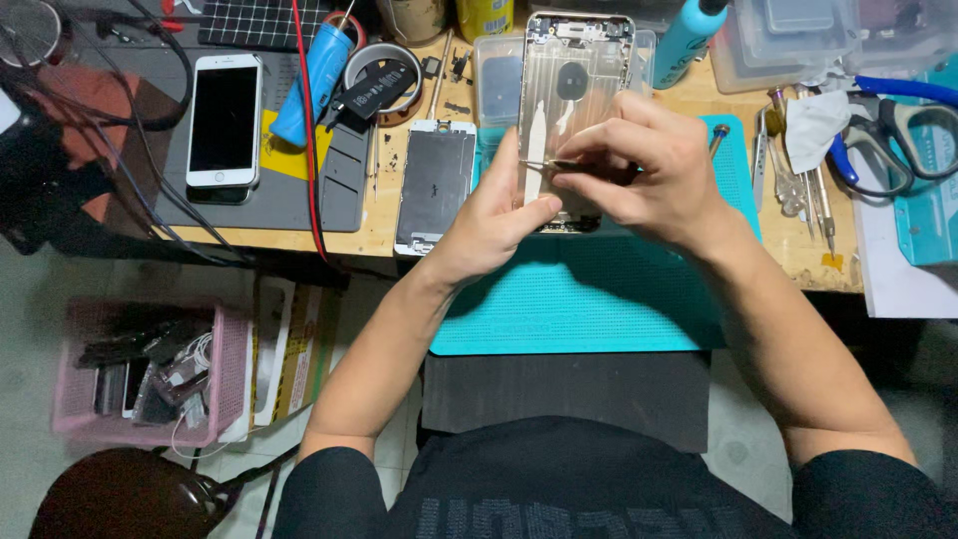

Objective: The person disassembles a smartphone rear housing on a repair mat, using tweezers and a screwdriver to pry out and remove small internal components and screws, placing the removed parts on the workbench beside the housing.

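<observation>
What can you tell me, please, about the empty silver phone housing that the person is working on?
The empty silver metal phone housing lies with its open inside facing up, its top end away from the person, on the teal work mat. A dark round part sits in its upper half, and a pale strip runs down inside. The left hand steadies its lower left edge; the right hand holds thin tweezers over its lower half.

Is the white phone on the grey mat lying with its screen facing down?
No. The white phone lies on the grey mat with its dark screen facing up, apart from both hands.
</observation>
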Motion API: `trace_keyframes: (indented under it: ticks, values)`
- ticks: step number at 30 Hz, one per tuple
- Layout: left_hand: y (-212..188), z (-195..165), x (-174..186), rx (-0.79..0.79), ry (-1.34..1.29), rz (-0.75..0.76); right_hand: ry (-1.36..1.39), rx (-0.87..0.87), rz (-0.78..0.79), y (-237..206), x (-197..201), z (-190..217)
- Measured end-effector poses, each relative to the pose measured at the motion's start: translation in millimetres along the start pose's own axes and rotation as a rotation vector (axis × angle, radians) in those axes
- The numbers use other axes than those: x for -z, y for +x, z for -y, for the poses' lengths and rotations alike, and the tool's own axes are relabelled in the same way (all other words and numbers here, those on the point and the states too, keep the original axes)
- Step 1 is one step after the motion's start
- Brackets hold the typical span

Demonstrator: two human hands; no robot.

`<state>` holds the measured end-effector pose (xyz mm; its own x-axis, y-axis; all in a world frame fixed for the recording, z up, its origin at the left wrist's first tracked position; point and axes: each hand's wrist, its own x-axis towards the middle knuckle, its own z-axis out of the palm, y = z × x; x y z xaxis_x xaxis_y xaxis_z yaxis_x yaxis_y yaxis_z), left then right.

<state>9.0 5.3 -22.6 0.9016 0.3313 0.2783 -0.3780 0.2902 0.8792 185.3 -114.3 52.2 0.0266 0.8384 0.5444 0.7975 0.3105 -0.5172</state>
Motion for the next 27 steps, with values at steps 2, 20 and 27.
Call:
trace_keyframes:
  ticks: [2, 20, 27]
  values:
    - [-0.3, -1.2, -0.5, -0.016, 0.022, 0.007, -0.001, 0.005, -0.011, -0.9, 1.1, 0.7]
    - [-2.7, -3.9, 27.1, -0.046, 0.044, -0.366, -0.215, 0.012, -0.024, 3.6, 43.0, 7.3]
    - [-31.7, -22.1, 43.1, -0.045, -0.176, -0.481, -0.305, -0.108, 0.149, -15.6, 51.4, -24.6]
